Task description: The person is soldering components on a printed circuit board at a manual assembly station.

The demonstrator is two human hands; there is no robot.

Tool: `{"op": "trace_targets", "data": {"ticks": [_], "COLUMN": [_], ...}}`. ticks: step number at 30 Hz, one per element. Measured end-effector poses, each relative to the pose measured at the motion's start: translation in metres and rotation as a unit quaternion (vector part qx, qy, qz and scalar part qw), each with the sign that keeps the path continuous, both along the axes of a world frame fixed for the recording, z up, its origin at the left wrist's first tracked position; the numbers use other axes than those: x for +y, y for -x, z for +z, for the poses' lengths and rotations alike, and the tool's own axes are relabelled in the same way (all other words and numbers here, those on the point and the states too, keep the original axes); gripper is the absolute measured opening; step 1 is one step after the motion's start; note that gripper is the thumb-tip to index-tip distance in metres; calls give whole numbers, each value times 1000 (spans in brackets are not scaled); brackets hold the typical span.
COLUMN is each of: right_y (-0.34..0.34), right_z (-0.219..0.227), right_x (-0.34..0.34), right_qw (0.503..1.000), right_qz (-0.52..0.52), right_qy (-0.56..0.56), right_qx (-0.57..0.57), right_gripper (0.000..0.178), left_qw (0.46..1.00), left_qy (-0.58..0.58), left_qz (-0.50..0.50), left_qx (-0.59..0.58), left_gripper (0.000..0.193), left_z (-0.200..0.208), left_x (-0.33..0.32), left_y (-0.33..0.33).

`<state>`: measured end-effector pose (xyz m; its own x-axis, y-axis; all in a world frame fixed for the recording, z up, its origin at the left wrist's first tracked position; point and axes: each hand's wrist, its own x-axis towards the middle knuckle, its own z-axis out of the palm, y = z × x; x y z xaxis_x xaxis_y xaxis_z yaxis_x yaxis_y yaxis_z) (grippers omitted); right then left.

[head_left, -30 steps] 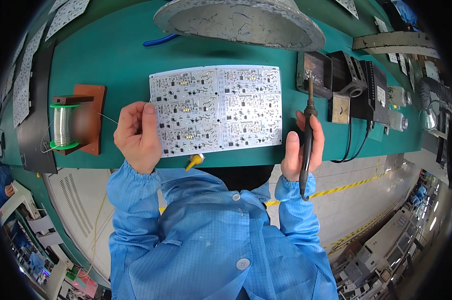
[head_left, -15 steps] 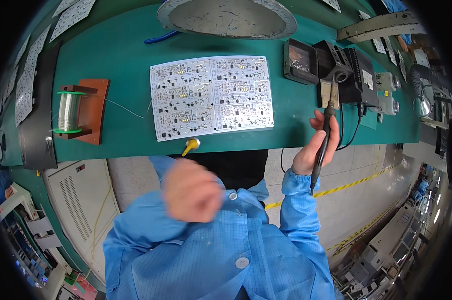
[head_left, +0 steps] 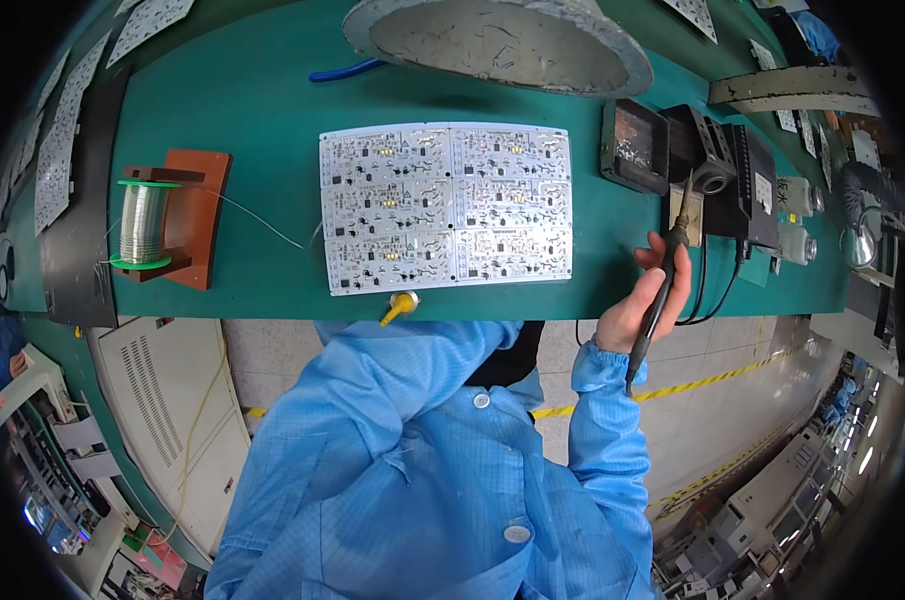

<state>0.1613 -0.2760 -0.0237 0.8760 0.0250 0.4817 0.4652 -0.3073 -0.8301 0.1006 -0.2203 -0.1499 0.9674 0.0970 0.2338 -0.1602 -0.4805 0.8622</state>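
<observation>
Presently, the circuit board (head_left: 444,210) lies flat on the table (head_left: 272,100) near its front edge, loose solder wire (head_left: 259,216) trailing toward it from the spool (head_left: 144,228) at left. Right hand (head_left: 644,308) has its fingers gripping the soldering iron (head_left: 662,288), tip pointing away from the body near the iron stand (head_left: 711,165); left hand hidden, only its sleeve (head_left: 402,365) showing, finger state cannot be told. Hazards, as judged: a hot tip swung carelessly could scorch the cords (head_left: 696,312), while a sleeve catching the board could drag it off.
</observation>
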Motion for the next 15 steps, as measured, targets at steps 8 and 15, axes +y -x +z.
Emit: {"op": "trace_targets", "data": {"ticks": [8, 15], "right_y": [1, 0], "right_z": [1, 1], "right_x": [2, 5], "right_qw": [1000, 1000], "right_qz": [-2, -10], "right_qy": [5, 9], "right_qx": [3, 2], "right_gripper": [41, 40], "left_qw": [1000, 999], "left_qy": [-5, -4], "left_qz": [25, 43], "left_qx": [6, 9], "left_gripper": [32, 32], "left_z": [-1, 1], "left_x": [-2, -3], "left_y": [2, 3]}}
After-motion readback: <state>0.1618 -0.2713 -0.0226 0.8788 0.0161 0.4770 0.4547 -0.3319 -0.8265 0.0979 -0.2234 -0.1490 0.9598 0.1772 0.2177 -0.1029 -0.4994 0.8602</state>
